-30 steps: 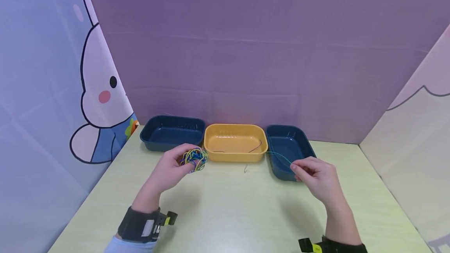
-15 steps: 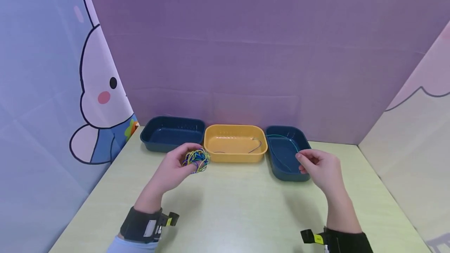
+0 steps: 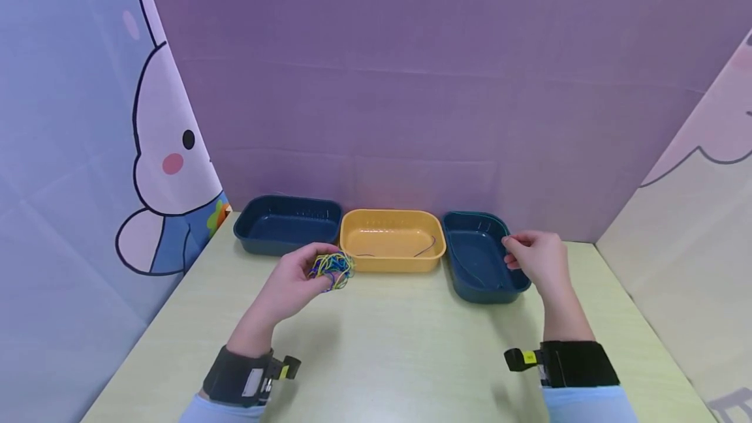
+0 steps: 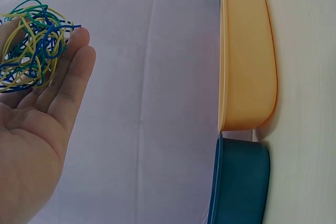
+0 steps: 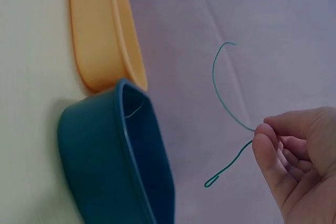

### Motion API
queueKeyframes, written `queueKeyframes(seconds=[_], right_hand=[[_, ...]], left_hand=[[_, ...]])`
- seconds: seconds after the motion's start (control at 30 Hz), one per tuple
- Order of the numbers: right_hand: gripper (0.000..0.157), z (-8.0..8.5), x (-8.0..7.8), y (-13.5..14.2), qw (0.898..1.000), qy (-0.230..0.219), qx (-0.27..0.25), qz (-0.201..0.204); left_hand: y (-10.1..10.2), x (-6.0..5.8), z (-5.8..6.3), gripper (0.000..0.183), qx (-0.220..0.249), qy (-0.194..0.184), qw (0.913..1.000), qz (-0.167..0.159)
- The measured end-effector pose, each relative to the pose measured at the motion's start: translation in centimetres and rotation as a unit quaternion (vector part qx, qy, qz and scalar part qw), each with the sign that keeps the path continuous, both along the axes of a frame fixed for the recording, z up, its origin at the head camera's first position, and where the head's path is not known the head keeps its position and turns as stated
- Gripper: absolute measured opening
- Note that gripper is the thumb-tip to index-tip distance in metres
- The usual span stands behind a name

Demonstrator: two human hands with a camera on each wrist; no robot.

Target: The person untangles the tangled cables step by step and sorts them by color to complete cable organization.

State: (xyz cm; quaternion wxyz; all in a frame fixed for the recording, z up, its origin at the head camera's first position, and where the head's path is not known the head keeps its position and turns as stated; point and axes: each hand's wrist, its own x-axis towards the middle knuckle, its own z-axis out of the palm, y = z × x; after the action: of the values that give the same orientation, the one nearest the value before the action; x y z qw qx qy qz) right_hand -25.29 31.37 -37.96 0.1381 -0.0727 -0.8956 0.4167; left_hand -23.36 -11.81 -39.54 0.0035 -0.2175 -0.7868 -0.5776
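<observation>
In the head view my left hand (image 3: 290, 289) holds a tangled bundle of thin wires (image 3: 333, 270), blue, yellow and green, just in front of the yellow bin (image 3: 393, 266). Its fingers lie along the bundle, with the thumb across it in the left wrist view. Over the right side of the right-hand blue bin (image 3: 483, 294), my right hand (image 3: 539, 265) pinches a single green wire (image 5: 227, 168) between thumb and fingertips. That wire bends in an arc above the fingers and ends in a small hooked loop below them.
A second dark blue bin (image 3: 258, 245) stands left of the yellow one, the three in a row against the purple backdrop (image 3: 376, 116). Dark wire pieces (image 3: 433, 243) lie in the yellow bin. Inside the right-hand bin shows a thin wire (image 5: 135, 110).
My right hand has moved right and away from me, carrying the green wire from near the yellow bin to over the right-hand blue bin. My left hand has drifted slightly right with the bundle.
</observation>
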Motion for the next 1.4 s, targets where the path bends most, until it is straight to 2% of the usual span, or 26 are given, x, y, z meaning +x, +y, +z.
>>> queueKeyframes(seconds=[0.2, 0.3, 0.33, 0.57, 0.8, 0.9, 1.17, 1.4], right_hand=[[0.038, -0.7, -1.9, 0.5, 0.995, -0.056, -0.076, -0.018], [0.039, -1.3, -2.6, 0.6, 0.992, -0.076, -0.098, -0.034], [0.038, -1.5, -2.8, 0.7, 0.991, -0.082, -0.100, -0.042], [0.034, -3.0, -3.5, 1.3, 0.987, -0.113, -0.092, -0.074], [0.033, -4.1, -3.5, 1.6, 0.986, -0.113, -0.087, -0.083], [0.033, -4.1, -3.5, 1.6, 0.987, -0.109, -0.085, -0.082], [0.037, -3.4, -3.0, 1.3, 0.990, -0.103, -0.065, -0.069], [0.048, -1.2, -1.7, 0.4, 0.997, -0.044, -0.049, -0.029]], left_hand=[[0.3, 0.2, 0.2, 0.036, 0.006, -0.006, 1.0000, -0.003], [0.4, 0.2, 0.2, 0.035, 0.007, -0.008, 0.9999, -0.009], [0.4, 0.0, -0.2, 0.035, 0.009, -0.009, 0.9999, -0.011], [0.9, 0.2, 0.0, 0.035, 0.008, -0.013, 0.9998, -0.009], [1.4, 1.3, 1.3, 0.036, -0.006, -0.017, 0.9998, 0.001], [1.4, 1.4, 1.5, 0.037, -0.008, -0.016, 0.9998, 0.003], [0.8, 0.3, 0.0, 0.038, 0.003, -0.023, 0.9997, 0.004], [0.6, 0.1, -0.3, 0.035, -0.002, -0.009, 0.9999, -0.007]])
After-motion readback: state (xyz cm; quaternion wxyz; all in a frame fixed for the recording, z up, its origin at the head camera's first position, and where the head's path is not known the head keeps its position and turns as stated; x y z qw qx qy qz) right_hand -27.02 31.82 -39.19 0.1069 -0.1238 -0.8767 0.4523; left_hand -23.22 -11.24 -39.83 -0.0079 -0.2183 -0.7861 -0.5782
